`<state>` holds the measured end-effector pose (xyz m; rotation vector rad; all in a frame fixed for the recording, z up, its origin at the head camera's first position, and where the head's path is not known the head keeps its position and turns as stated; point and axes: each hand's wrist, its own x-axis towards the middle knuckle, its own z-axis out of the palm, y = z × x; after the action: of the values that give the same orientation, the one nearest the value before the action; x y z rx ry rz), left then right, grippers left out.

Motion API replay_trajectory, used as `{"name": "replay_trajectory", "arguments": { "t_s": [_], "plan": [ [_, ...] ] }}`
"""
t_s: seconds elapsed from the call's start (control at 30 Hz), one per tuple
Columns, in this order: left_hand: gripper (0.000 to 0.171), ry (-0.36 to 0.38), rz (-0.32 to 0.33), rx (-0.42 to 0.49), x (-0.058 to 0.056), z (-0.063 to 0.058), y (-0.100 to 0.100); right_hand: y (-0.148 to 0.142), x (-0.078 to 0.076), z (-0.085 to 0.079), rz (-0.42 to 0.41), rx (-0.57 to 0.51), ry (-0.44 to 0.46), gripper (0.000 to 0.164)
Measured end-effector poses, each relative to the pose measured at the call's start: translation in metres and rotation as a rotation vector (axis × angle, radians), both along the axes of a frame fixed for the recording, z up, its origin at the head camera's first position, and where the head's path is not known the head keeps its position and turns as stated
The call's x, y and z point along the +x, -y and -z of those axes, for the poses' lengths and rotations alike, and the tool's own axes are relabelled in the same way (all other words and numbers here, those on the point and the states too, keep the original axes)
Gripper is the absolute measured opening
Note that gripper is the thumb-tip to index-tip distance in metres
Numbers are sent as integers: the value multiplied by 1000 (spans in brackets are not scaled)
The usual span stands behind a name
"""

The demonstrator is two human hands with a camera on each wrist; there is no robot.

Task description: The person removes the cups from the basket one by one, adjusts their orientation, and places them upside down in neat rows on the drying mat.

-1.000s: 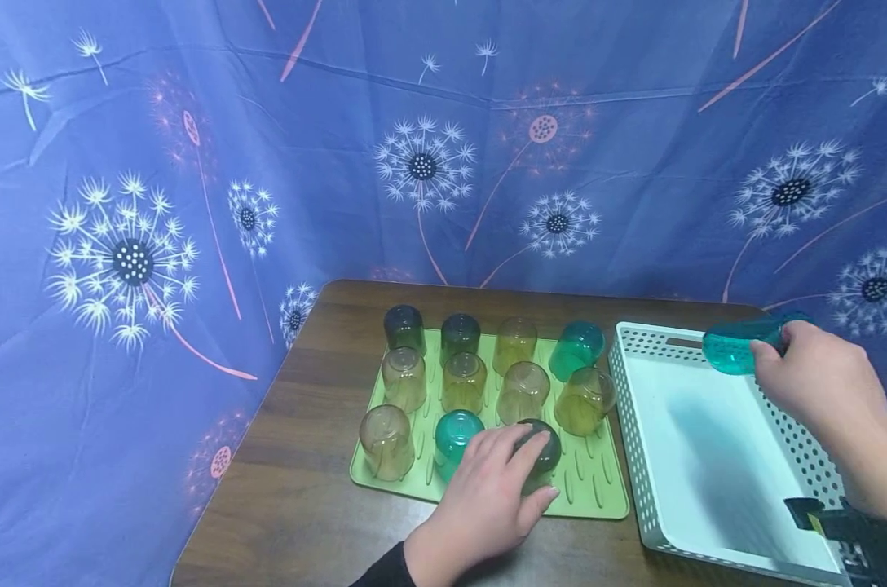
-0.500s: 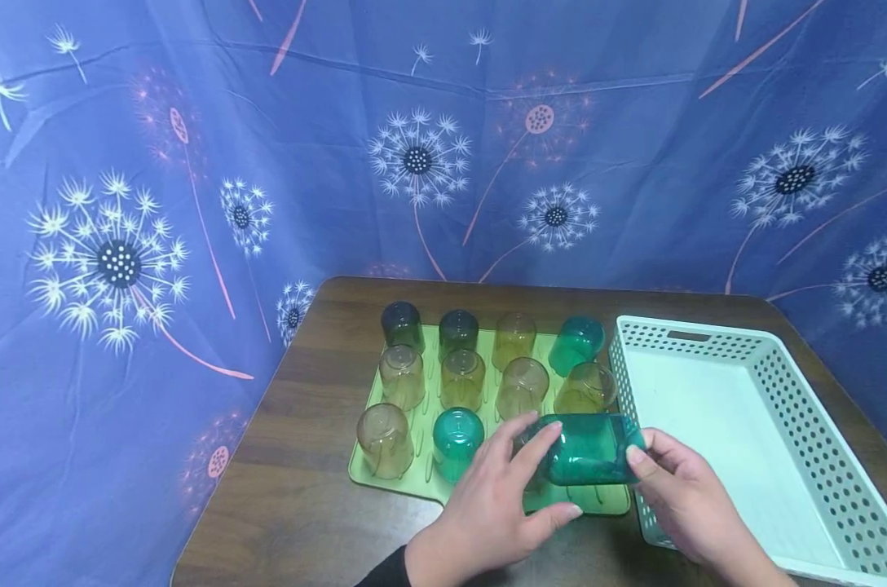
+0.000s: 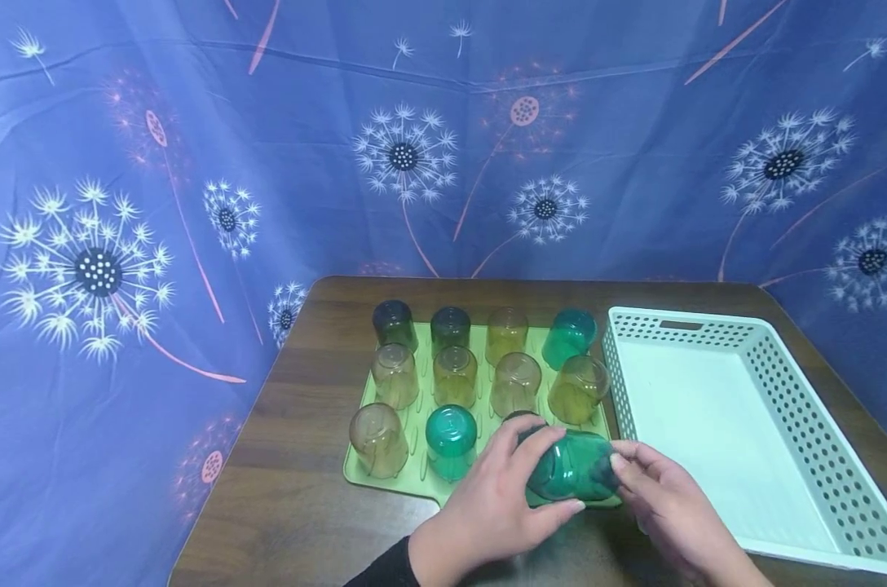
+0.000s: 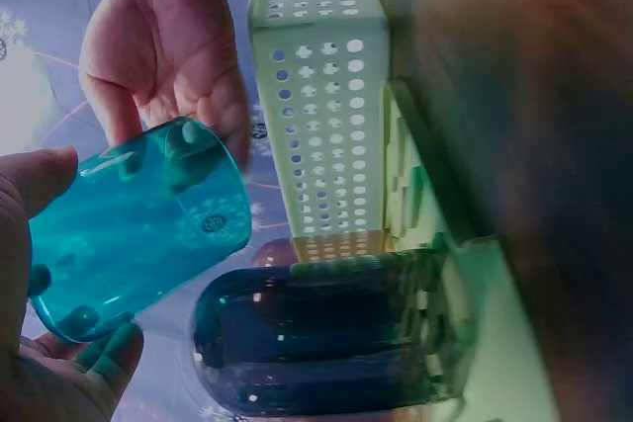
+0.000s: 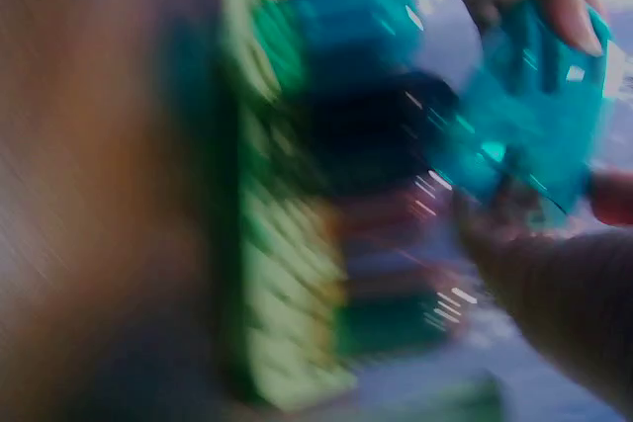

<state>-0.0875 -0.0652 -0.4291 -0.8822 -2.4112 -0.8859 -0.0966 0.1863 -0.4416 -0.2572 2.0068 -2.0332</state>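
A teal glass (image 3: 577, 466) lies on its side in the air, above the front right of the green drying mat (image 3: 417, 444). My left hand (image 3: 491, 497) holds its left end; in the left wrist view the thumb and fingers (image 4: 117, 358) curl round it. My right hand (image 3: 671, 505) grips the opposite end with thumb and fingers. Just below, a dark glass (image 4: 307, 338) stands upside down on the mat, mostly hidden from the head view by my left hand and the teal glass. The right wrist view is blurred.
Several upside-down glasses stand in rows on the mat, among them another teal glass (image 3: 452, 440), an amber glass (image 3: 454, 379) and a beige glass (image 3: 379, 440). A pale perforated basket (image 3: 828, 456) sits right of the mat on the wooden table (image 3: 289, 456). Behind hangs a patterned blue cloth (image 3: 304, 163).
My right hand has brought the teal glass from over the basket leftward to my left hand. My left hand, earlier at the dark glass, now holds the teal glass too.
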Motion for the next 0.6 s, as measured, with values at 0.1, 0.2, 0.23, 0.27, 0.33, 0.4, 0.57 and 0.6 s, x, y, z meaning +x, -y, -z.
{"name": "replay_trajectory", "arguments": {
  "t_s": [0.1,0.2,0.23,0.27,0.33,0.4,0.57,0.6],
  "plan": [
    [79,31,-18,-72,-6,-9,-3,-12,1,-18,211,438,-81,38],
    [74,66,-17,-194,-12,-16,-8,-24,3,-28,297,614,-131,44],
    [74,71,-15,-241,-15,-18,-11,-26,3,-30,308,619,-129,44],
    [73,73,-14,-291,-17,-19,-14,-27,4,-31,309,619,-120,45],
    [72,69,-11,-391,-23,-20,-21,-27,5,-31,296,612,-100,46],
    [72,48,-26,-492,-30,-19,-29,-24,6,-29,283,617,-82,47],
    [73,7,-102,-705,-41,-10,-45,-11,6,-25,265,636,-55,46],
    [74,8,-119,-732,-42,-7,-46,-9,6,-24,266,642,-55,46]
  ]
}}
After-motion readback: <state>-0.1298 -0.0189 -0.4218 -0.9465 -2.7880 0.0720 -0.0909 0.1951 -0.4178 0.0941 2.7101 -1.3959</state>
